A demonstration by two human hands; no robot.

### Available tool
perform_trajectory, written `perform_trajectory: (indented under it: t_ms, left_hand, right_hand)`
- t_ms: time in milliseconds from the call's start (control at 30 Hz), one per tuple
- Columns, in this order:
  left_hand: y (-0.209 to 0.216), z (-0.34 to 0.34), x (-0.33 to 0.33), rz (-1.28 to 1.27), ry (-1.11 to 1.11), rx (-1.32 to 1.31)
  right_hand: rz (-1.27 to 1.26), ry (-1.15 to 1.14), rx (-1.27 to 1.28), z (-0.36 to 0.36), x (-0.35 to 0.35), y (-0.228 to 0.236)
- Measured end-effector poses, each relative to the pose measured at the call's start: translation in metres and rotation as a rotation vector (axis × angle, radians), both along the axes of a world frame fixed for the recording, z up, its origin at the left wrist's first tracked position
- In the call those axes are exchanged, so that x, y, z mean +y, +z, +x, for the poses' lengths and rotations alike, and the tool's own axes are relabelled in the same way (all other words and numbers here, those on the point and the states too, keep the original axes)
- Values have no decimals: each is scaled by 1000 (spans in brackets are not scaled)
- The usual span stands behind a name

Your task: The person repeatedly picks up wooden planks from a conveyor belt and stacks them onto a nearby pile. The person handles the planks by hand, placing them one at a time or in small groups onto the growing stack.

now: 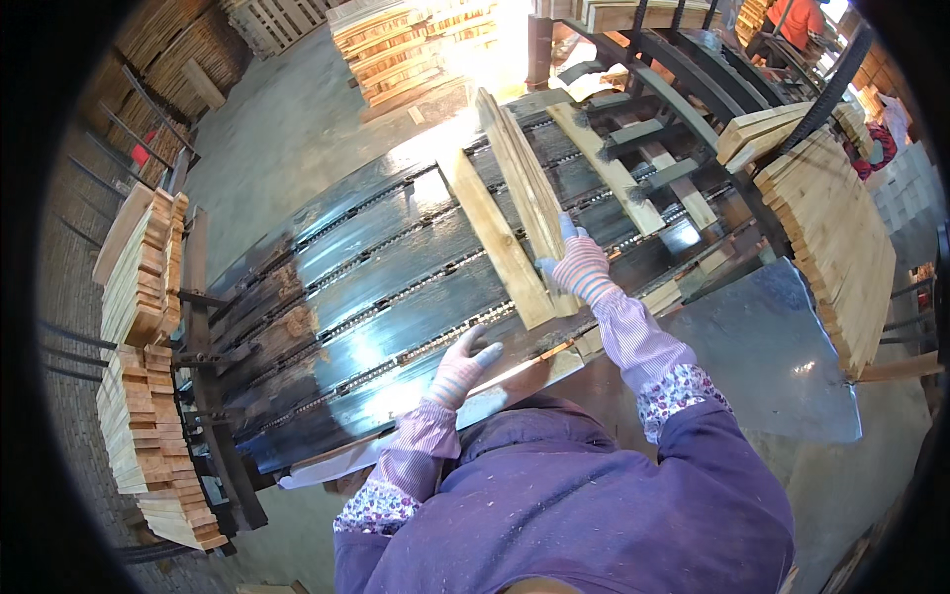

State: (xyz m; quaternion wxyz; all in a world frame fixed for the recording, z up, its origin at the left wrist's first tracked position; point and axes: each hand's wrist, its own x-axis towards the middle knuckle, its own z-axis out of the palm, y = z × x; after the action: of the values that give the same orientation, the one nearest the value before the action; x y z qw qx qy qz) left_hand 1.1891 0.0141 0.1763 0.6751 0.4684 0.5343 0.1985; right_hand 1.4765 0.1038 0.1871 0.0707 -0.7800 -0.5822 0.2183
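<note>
My right hand (582, 269), in a striped glove, grips the near part of a narrow bundle of wooden boards (524, 178), its thumb on the left side and fingers along the right. The boards lie lengthwise across a dark metal chain conveyor table (376, 272). Just left of them, a single flat board (490, 238) rests on the table. My left hand (463, 371), gloved alike, hovers by the table's near edge with its fingers apart and nothing in them. Another board (609, 168) with a dark stain lies further right on the chains.
Stacked boards stand in a rack (148, 386) at the left and in a tall pile (831, 243) at the right. A metal sheet (772, 346) lies beside that pile. Beyond the table is another lumber stack (416, 49). A person in orange (797, 22) is at the far right.
</note>
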Motion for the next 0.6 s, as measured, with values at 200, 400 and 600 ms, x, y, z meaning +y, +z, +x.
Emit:
perform_trajectory:
  t_ms: [200, 400, 600]
  left_hand:
    - [-14, 84, 31, 415, -179, 618]
    - [-32, 129, 34, 463, -151, 979]
    - [-44, 124, 52, 304, 43, 931]
  right_hand:
    - [-144, 43, -181, 13, 8, -9]
    - [-200, -15, -152, 4, 5, -3]
    - [-251, -11, -69, 17, 14, -8]
